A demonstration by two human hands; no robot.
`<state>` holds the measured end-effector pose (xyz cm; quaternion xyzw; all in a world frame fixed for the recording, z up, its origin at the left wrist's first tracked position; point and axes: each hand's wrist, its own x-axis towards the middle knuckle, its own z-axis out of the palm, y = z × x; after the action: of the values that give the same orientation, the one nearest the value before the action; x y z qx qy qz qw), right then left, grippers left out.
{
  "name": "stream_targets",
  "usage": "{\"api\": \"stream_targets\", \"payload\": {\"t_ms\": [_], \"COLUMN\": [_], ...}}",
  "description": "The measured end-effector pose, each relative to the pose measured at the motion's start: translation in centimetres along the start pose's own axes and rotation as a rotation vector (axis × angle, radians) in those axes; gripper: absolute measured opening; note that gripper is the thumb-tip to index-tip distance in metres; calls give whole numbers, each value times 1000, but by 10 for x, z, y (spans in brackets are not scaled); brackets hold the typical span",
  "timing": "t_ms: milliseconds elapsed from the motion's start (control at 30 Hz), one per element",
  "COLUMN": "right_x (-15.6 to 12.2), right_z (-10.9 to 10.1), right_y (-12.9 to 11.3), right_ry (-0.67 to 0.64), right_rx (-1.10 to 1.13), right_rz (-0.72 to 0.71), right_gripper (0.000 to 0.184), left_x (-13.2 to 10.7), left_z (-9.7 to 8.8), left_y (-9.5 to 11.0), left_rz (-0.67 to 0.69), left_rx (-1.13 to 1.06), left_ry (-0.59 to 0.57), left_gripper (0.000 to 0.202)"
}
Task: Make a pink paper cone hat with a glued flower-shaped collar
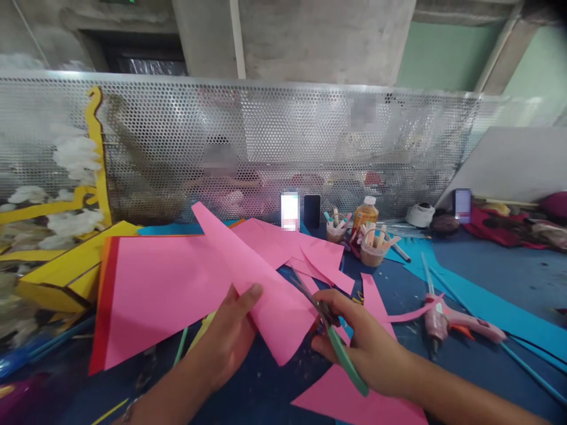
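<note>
left hand [233,335] clamps a curled sheet [266,289], right hand [372,348] clasps scissors [346,361]; pink strips [373,293] lie cut, while a broad sheet [162,289] looks uncut.

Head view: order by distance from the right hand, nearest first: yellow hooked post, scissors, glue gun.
1. Scissors: in the right hand itself.
2. Glue gun: on the table, to that hand's right.
3. Yellow hooked post: far left, beyond the pink sheets.
</note>
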<state>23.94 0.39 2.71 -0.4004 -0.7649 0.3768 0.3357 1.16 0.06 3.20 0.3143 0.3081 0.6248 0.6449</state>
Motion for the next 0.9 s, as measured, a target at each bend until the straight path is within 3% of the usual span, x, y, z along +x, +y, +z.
{"api": "stream_targets", "payload": {"t_ms": [167, 367, 600, 800, 900], "right_x": [-3, -3, -6, -1, 1], "right_z": [-2, 0, 2, 0, -2], "right_y": [1, -3, 1, 5, 6], "right_ry": [-71, -62, -68, -181, -209], "right_rx": [-2, -7, 47, 456, 527], "right_rz": [-50, -75, -9, 56, 93], "right_gripper": [32, 32, 34, 46, 47], "left_x": [3, 4, 1, 8, 11], "left_z": [0, -1, 3, -2, -5], "left_y": [0, -5, -11, -1, 4], "left_rz": [57, 38, 19, 135, 191], "left_rx": [79, 51, 89, -27, -76], "left_ry": [107, -35, 58, 74, 92], "left_gripper": [55, 48, 64, 55, 50]}}
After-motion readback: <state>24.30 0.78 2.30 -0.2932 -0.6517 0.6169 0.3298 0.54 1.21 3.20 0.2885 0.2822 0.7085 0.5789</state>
